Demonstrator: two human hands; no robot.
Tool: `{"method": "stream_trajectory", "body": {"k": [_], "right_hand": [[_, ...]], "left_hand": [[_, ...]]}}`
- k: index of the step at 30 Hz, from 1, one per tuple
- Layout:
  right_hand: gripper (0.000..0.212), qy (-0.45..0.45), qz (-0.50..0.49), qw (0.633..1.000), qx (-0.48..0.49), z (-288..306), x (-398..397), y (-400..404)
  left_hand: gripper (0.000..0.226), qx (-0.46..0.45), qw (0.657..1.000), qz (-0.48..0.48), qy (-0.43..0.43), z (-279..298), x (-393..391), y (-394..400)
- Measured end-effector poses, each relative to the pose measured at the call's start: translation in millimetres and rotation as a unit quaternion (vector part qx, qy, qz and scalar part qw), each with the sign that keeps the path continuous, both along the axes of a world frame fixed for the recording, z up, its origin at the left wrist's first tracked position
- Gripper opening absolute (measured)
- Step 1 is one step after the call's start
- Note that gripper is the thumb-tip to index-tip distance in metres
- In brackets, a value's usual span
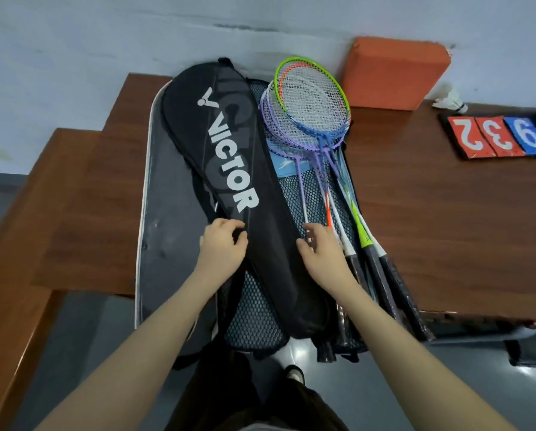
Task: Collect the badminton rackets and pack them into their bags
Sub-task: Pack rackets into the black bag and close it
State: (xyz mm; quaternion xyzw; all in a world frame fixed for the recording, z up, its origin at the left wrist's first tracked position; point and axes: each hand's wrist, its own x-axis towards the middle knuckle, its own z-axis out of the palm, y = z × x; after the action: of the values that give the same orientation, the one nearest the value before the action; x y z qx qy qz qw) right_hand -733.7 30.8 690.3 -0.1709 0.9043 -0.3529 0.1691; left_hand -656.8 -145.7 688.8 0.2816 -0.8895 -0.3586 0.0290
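Observation:
A black racket cover [229, 169] printed VICTOR lies diagonally across a large open racket bag [164, 244] with mesh lining on the wooden table. Several rackets [313, 110] with purple, blue, green and orange frames lie stacked in the bag's right half, handles toward me. My left hand [221, 247] pinches the cover's left edge near its narrow part. My right hand [321, 250] rests at the cover's right edge, fingers curled and touching the racket shafts; whether it grips the cover or a shaft I cannot tell.
An orange foam block [394, 73] leans against the wall behind the rackets. A flip scoreboard [497, 136] with red and blue number cards and a white shuttlecock [452, 101] sit at the right. The wooden table [447, 213] steps down at the left; grey floor lies below.

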Motion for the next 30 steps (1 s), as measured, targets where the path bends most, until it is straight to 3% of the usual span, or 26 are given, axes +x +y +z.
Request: {"method": "stream_trajectory", "body": {"k": [8,13,19,30], "right_hand": [[0.043,0.071,-0.002,0.995,0.077,-1.5,-60.5,-104.5],[0.044,0.091,-0.040,0.991,0.090,-9.7,-89.9,-139.8],[0.046,0.040,-0.025,0.999,0.014,-5.2,-105.0,-147.8],[0.039,0.088,0.015,0.988,-0.123,23.4,-61.2,-136.6]], "left_hand": [[0.048,-0.028,0.999,0.009,-0.017,-10.1,-54.1,-91.3],[0.063,0.074,0.997,0.009,-0.033,-20.3,-80.2,-119.2],[0.079,0.173,0.977,0.124,0.010,-17.4,-103.0,-128.0],[0.067,0.132,0.964,0.203,0.111,25.8,-44.2,-114.5]]}}
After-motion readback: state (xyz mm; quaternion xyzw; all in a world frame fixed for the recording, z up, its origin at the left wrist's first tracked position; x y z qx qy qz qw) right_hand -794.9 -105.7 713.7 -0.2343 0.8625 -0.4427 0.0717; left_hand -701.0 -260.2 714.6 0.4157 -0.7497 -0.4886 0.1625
